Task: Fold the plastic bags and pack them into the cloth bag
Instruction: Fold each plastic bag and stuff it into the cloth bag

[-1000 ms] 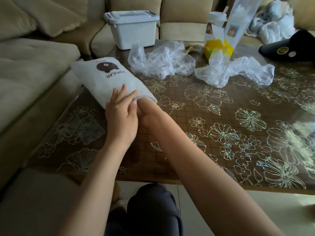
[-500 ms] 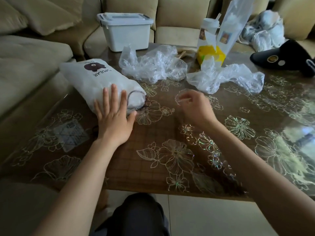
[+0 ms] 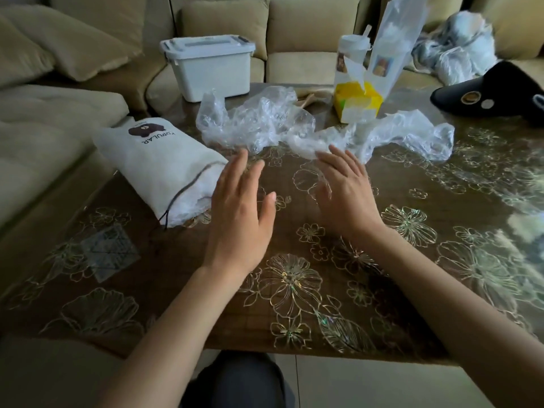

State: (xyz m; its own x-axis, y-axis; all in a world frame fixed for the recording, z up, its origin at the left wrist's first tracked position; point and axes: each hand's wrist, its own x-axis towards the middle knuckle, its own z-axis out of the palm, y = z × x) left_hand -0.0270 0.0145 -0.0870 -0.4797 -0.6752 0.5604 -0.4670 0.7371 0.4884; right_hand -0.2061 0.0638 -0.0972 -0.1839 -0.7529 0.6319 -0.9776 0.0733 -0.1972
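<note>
The left hand (image 3: pixel 238 213) hovers over the brown table with its glossy gold flower-print cover (image 3: pixel 294 293), fingers straight and spread, holding nothing. The right hand (image 3: pixel 344 189) lies beside it, fingers relaxed and extended, also grasping nothing. Whether its fingertips touch the plastic ahead cannot be told.

Just left of the left hand's fingers lies the white fleecy cloth bag with a brown bear print and the word POPULAR (image 3: pixel 159 169). It is on its side and plump, its gathered mouth with a dark drawstring facing the left hand.

Just beyond the left fingertips sits a crumpled clear plastic bag (image 3: pixel 253 122), unfolded and heaped in glossy wrinkles. A second crumpled clear plastic bag (image 3: pixel 406 134) sprawls past the right fingertips and off to their right, its near end at the right index finger.

Farther beyond the fingers stand a white lidded plastic box (image 3: pixel 209 66) and a yellow tissue box (image 3: pixel 357 101).
</note>
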